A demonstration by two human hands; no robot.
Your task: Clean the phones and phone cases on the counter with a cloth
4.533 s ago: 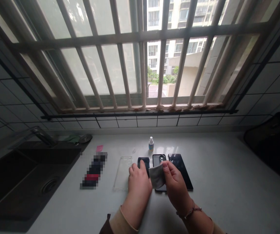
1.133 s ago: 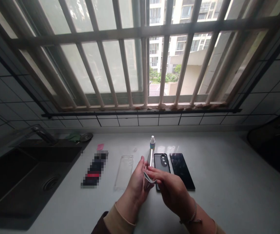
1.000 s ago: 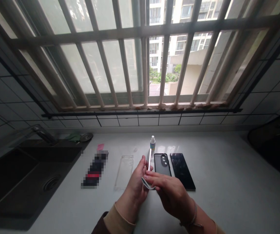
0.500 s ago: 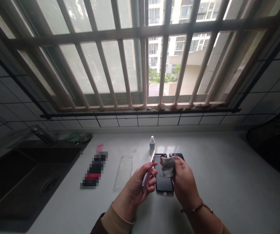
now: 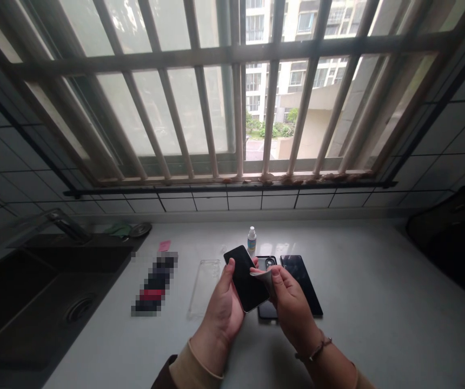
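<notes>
The left hand is curled around a phone, with the thumb on the front near one edge and fingertips peeking out past the other edge. The phone is tilted up off the white counter, and its black face shows. The right hand is closed in a pinch on a small gray cloth. The cloth is at the phone's right edge, but I cannot tell if it touches the glass. A bracelet is on the right wrist.

Half a second ago, the phone was turned so that just its thin side showed, and the cloth was off to the right, apart from it. Now the phone's face is turned up and the cloth is right by it.

Partly under the hands and phone lies a black case. To its right is a flat black device. To the left of the phone lies a clear case, and past that a blurred-out dark and red thing. Farther back, a little white bottle stands upright just behind the phone, and a pink paper lies off to the left. At the back are window bars.
</notes>
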